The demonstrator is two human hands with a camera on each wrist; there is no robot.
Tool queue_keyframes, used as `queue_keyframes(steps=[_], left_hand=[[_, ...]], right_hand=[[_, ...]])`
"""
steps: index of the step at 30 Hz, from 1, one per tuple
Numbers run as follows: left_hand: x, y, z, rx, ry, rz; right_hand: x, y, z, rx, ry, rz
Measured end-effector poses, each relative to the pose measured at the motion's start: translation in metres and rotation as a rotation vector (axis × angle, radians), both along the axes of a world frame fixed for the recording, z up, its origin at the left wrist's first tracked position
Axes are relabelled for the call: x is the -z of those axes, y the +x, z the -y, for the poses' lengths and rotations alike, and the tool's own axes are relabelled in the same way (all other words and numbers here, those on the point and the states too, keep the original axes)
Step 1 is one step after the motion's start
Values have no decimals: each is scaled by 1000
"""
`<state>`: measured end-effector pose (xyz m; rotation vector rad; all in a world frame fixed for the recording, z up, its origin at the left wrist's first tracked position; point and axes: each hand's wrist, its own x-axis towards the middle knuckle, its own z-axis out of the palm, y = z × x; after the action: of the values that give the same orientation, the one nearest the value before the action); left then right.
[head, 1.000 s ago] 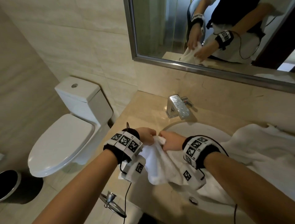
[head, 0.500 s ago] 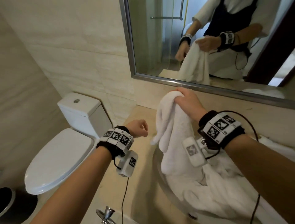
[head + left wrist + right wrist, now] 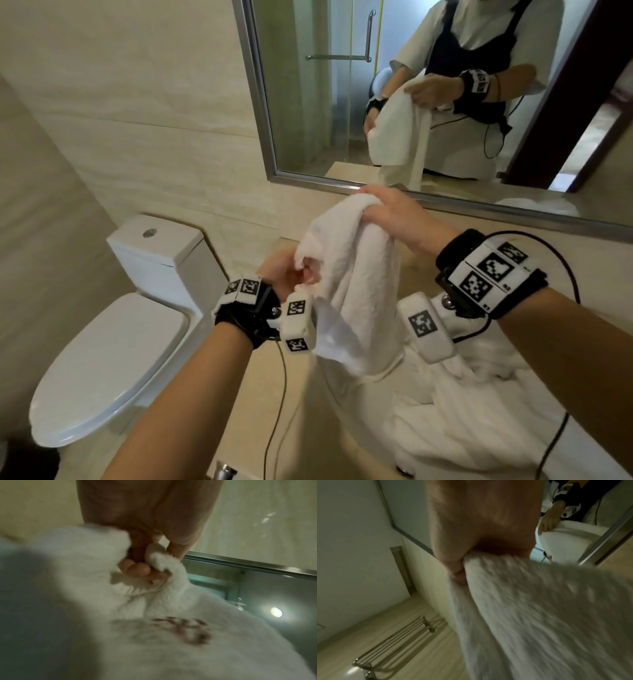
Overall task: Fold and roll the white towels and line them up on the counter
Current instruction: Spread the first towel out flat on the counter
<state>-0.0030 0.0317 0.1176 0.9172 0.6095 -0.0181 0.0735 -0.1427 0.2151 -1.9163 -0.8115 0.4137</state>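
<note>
A white towel [image 3: 356, 284] hangs in the air above the sink, held by both hands. My right hand [image 3: 383, 209] grips its top edge up near the mirror's lower frame. Lower and to the left, my left hand [image 3: 291, 274] pinches another edge of the same towel [image 3: 164, 563], its fingers curled round a fold. The right wrist view shows the towel [image 3: 530, 601] bunched in my right hand [image 3: 462, 566], blurred. Faint reddish embroidery shows on the cloth in the left wrist view. More white towels [image 3: 479, 421] lie heaped in and beside the sink.
A beige counter [image 3: 267, 404] runs under my arms, with a white toilet [image 3: 113, 346] to its left. The mirror [image 3: 428, 85] fills the wall behind and reflects me. A metal towel rack [image 3: 393, 635] shows in the right wrist view.
My right hand lifted the towel high out of the sink. My left hand, which had let go and hung apart, has come back and taken hold of the towel's left edge.
</note>
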Motion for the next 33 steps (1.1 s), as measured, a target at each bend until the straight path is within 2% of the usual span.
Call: queue_keyframes(steps=[2, 4, 5, 7, 8, 10, 13, 16, 18, 20, 22, 25, 29, 31, 33], left_hand=[[-28, 2, -5, -81, 111, 101], [-63, 1, -4, -15, 326, 197], [-78, 1, -3, 46, 458, 206], [-103, -2, 3, 195, 751, 183], [-112, -4, 7, 260, 865, 165], [-121, -9, 12, 316, 988, 171], [-127, -17, 10, 255, 996, 207], [-131, -26, 3, 245, 1006, 216], [-129, -31, -1, 339, 1084, 139], [-125, -32, -2, 425, 1188, 44], [-121, -31, 0, 463, 1279, 6], [-112, -30, 5, 505, 1352, -95], [-86, -33, 16, 633, 1316, -248], [-73, -37, 16, 690, 1245, -214], [-67, -39, 14, 693, 1165, -102]], right_hand=[[-4, 2, 8, -197, -233, -64], [-11, -1, 9, -296, -280, -150], [-14, -2, 6, -266, -228, -127], [-20, -1, -5, -122, -137, 61], [-22, 0, -11, -105, -141, 148], [-22, 4, -24, -182, -267, 233], [-16, 6, -31, -272, -454, 285], [-8, 4, -33, -249, -382, 328], [-7, 1, -32, -220, -317, 347], [-9, -2, -31, -236, -318, 292], [-12, -7, -31, -293, -449, 280], [-15, -13, -35, -323, -623, 365], [-18, -11, -32, -226, -607, 394], [-19, -6, -26, -163, -551, 395], [-22, -2, -20, -108, -500, 378]])
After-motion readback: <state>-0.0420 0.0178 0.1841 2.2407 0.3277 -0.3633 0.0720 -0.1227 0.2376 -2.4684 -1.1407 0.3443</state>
